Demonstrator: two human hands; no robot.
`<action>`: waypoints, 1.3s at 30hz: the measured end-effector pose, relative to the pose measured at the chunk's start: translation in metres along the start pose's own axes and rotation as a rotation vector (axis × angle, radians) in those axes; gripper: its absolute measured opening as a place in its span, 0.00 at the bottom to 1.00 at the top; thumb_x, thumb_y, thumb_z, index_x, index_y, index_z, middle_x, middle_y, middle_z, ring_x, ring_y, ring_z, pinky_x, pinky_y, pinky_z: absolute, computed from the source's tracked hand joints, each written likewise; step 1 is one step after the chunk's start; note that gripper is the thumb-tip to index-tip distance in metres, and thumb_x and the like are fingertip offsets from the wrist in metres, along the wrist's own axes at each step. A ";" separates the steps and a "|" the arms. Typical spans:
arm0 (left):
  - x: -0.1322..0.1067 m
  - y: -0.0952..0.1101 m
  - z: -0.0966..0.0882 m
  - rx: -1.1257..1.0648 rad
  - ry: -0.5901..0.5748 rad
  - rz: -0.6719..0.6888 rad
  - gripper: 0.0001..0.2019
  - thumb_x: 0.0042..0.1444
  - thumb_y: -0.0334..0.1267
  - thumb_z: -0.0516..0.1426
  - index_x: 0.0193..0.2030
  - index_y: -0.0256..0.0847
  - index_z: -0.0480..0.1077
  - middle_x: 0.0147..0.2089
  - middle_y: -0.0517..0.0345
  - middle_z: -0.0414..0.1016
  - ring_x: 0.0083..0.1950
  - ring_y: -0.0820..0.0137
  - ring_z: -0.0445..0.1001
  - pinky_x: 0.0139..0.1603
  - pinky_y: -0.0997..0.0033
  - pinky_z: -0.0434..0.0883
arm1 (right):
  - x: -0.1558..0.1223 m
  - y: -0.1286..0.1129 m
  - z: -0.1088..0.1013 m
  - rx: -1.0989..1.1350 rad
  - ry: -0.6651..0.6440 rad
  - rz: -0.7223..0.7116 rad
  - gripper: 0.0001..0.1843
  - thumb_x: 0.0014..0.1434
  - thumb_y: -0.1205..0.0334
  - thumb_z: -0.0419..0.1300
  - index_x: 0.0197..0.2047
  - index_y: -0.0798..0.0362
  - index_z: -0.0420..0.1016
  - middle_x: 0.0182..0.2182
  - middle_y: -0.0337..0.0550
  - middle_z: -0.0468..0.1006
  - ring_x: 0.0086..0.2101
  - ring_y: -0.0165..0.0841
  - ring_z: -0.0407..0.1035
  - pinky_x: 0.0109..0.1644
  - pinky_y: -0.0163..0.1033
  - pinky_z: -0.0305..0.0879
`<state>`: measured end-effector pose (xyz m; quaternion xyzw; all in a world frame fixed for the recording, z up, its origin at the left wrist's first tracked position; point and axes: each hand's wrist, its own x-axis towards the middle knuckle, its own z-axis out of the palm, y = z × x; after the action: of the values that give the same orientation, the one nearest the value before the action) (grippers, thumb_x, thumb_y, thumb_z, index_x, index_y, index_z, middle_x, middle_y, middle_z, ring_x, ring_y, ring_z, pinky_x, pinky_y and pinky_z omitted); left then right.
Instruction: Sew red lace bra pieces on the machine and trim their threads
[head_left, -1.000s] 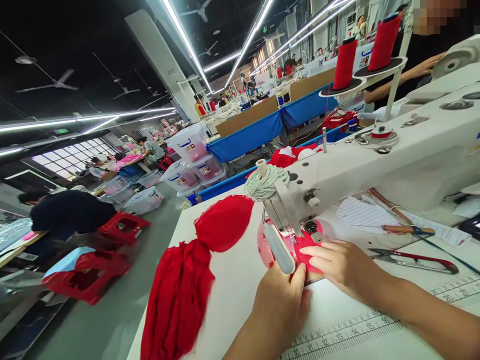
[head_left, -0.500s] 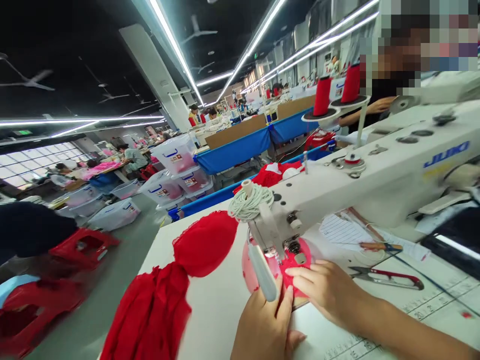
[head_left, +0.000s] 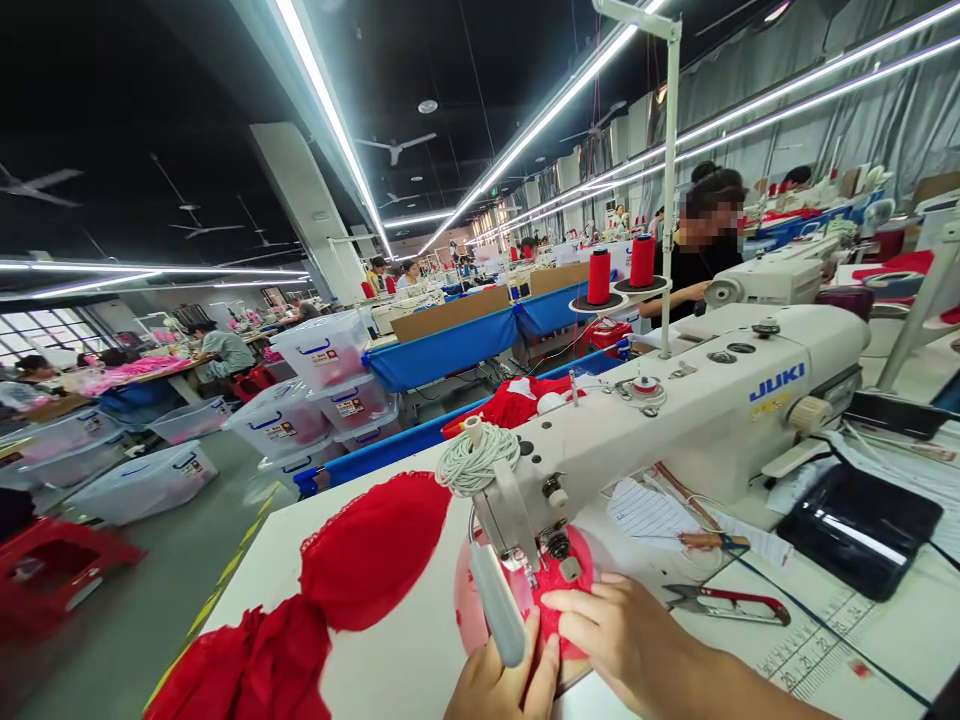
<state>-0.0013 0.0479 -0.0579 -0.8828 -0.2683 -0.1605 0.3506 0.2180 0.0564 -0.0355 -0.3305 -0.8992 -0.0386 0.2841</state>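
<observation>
A piece of red fabric [head_left: 559, 580] lies under the needle of a white JUKI sewing machine [head_left: 660, 415]. My left hand [head_left: 495, 685] holds its near edge with closed fingers, partly hidden behind a grey lever [head_left: 499, 605]. From the right, my right hand [head_left: 626, 630] has its bent fingers pressed together on the same fabric, close to the presser foot. Left of the machine head, a red lace-edged cup [head_left: 371, 550] rests on the white tabletop, joined to gathered red cloth [head_left: 255, 660]. What the fingertips do underneath is hidden.
Red-handled thread snips [head_left: 727, 603], papers [head_left: 652, 515] and a black glossy case [head_left: 862, 525] lie at right. A coil of pale cord [head_left: 480, 458] sits on the machine head. Red thread cones [head_left: 600, 278] and plastic bins [head_left: 322, 350] stand beyond. A co-worker [head_left: 709, 250] sits behind.
The view has swung right and up, so the machine, hands and cloth appear further left and lower. Both hands stay on the red fabric by the needle; its feed is too slight to tell.
</observation>
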 end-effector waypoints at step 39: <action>0.022 0.011 -0.045 -0.360 -0.451 -0.320 0.43 0.56 0.67 0.43 0.66 0.32 0.56 0.65 0.40 0.62 0.63 0.50 0.63 0.60 0.51 0.64 | -0.005 0.008 0.008 0.031 -0.059 0.040 0.21 0.53 0.76 0.49 0.46 0.53 0.75 0.34 0.46 0.80 0.29 0.33 0.71 0.34 0.37 0.62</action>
<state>0.0182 0.0175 -0.0220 -0.8906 -0.4417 -0.0586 0.0912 0.2222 0.0621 -0.0452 -0.3448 -0.9010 -0.0094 0.2632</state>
